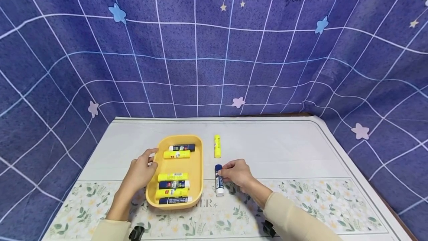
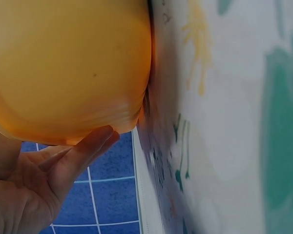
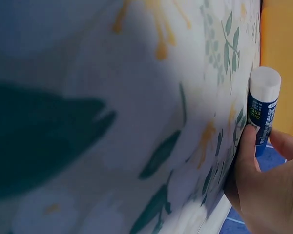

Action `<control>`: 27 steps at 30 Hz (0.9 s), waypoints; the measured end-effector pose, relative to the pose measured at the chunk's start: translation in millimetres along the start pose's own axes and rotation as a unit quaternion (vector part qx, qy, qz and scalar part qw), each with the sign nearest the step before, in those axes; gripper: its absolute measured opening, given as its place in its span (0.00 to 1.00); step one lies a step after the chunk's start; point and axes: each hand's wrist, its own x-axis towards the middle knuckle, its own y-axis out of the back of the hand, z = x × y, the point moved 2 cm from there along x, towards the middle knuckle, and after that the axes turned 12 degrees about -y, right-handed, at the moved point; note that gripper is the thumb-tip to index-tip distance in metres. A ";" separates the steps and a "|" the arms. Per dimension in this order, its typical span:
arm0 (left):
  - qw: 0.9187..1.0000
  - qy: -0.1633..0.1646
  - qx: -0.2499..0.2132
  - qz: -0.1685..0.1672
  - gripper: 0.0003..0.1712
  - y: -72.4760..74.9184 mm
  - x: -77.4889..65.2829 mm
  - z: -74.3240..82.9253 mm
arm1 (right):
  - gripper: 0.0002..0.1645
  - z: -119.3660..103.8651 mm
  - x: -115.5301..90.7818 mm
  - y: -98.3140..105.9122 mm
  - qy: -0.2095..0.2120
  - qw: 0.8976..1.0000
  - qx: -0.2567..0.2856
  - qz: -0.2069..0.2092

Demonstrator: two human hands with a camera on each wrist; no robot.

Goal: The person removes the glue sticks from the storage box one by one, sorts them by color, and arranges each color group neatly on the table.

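At the far left, the left grip [image 1: 140, 172] lies against the side of the yellow tray [image 1: 177, 164]. It is loosely spread, fingers fairly straight and touching the outer wall; how hard the thumb bears on the rim I cannot tell. That light contact probably steadies the tray.

The tray stands flat on the bench [image 1: 274, 148] with its long side running away from the person. Six glue sticks lie crosswise in it, likely because that way they rest side by side. At its far end are a blue glue stick [image 1: 182, 147] and a yellow one [image 1: 176, 154], close together. After a bare stretch come four more towards the near end: yellow [image 1: 172, 176], blue [image 1: 174, 184], yellow [image 1: 172, 193] and blue [image 1: 175, 200].

Right of the tray, a loose yellow stick [image 1: 217, 146] lies lengthwise on the bench. Nearer the person is the held blue stick [image 1: 219, 188], its white end pointing back. Whether it touches the bench is unclear.

The right grip [image 1: 239, 174] is closed to about the stick's thickness, pinching it from the right between thumb and finger. That hold, near the blue end, seems chosen to leave the white end free.
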 end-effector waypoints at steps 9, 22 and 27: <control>1.000 0.002 -0.006 -0.004 0.29 0.0 -0.9 1.7 | 0.15 -1.2 1.5 3.8 0.015 1.000 -0.021 -0.001; 1.000 0.009 0.000 0.001 0.30 -1.0 0.5 1.3 | 0.25 -43.8 9.4 35.1 0.125 0.987 0.054 -0.088; 1.000 0.017 -0.002 -0.001 0.30 0.3 -0.2 2.7 | 0.26 -60.0 11.9 21.7 0.141 0.977 0.059 -0.151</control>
